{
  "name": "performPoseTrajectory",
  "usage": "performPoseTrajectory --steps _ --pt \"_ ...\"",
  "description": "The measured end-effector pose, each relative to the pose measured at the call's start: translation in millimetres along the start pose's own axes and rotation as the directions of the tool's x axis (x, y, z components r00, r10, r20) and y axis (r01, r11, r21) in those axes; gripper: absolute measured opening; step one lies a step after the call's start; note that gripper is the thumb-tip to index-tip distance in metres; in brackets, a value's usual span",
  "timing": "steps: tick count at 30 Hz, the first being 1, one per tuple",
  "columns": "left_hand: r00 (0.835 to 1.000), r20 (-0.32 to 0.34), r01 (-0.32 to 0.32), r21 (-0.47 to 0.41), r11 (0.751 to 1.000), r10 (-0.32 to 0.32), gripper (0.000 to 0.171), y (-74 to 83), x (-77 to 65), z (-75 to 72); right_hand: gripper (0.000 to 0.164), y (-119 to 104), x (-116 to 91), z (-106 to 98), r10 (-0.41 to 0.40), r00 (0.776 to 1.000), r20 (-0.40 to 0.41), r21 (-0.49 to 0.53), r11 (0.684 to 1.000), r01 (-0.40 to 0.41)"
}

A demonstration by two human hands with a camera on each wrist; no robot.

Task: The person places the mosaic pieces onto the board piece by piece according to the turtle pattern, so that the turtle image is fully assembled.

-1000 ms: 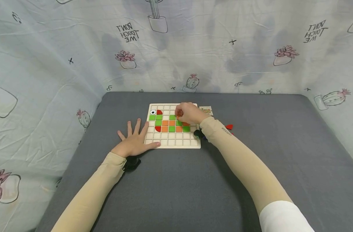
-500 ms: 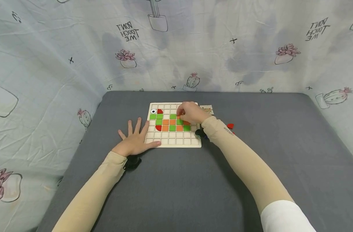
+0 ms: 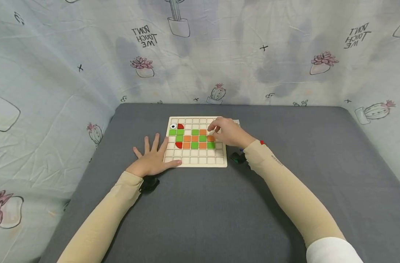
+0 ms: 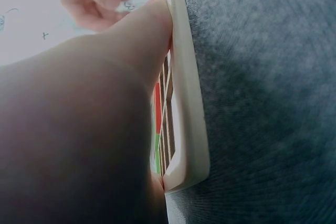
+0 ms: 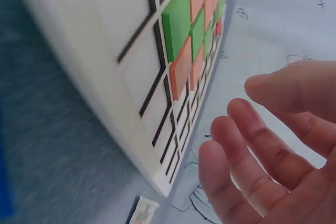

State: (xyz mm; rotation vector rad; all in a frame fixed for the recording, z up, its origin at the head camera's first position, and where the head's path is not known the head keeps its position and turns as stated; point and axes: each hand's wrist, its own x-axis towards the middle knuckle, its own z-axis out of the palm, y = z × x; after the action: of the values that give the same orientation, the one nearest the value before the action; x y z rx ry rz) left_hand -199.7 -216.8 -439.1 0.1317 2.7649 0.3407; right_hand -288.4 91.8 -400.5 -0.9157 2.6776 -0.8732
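Note:
A pale gridded board (image 3: 200, 160) lies on the grey table. Green and orange square tiles, among them a green tile (image 3: 195, 132) and an orange tile (image 3: 203, 132), fill some of its cells. Red rounded pieces (image 3: 180, 126) and a white eye tile (image 3: 173, 126) sit at the left. With fingers spread, my left hand (image 3: 150, 160) rests on the board's left front edge, thumb on the rim. My right hand (image 3: 231, 131) hovers over the board's right side; the right wrist view shows its fingers loosely bent, apart from the thumb, holding nothing.
A small printed card (image 3: 237, 121) lies beyond the board's right edge, partly hidden by my right hand. A red piece (image 3: 262, 142) shows by the right sleeve. Something blue (image 5: 5, 161) is at the right wrist view's left edge. A patterned cloth (image 3: 200, 54) hangs behind the table.
My right hand has let go of the orange tile in the upper row and moved right, uncovering that tile. My left hand has stayed in place.

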Motion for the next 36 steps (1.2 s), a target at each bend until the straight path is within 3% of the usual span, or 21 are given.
performPoseTrajectory --steps 8,21,28,36 --pt "1.000 0.003 0.000 -0.007 1.000 0.000 0.120 -1.1 0.1 0.3 0.023 5.2 -36.8 -11.5 -0.035 0.996 -0.080 -0.036 0.999 0.032" --pt "1.000 0.001 -0.004 0.004 1.000 0.004 0.120 -1.2 0.1 1.2 0.025 48.3 -83.8 -43.7 0.106 0.979 -0.173 -0.058 0.991 -0.117" --pt "1.000 -0.002 -0.005 -0.004 1.000 0.005 0.120 -0.3 -1.7 -0.3 0.029 61.6 -101.7 -54.0 0.178 0.971 -0.158 -0.070 0.979 -0.191" --pt "1.000 -0.007 -0.011 -0.002 1.000 0.011 0.121 -1.1 -0.8 1.5 0.033 70.6 -105.9 -53.0 0.191 0.976 -0.103 -0.115 0.972 -0.203"
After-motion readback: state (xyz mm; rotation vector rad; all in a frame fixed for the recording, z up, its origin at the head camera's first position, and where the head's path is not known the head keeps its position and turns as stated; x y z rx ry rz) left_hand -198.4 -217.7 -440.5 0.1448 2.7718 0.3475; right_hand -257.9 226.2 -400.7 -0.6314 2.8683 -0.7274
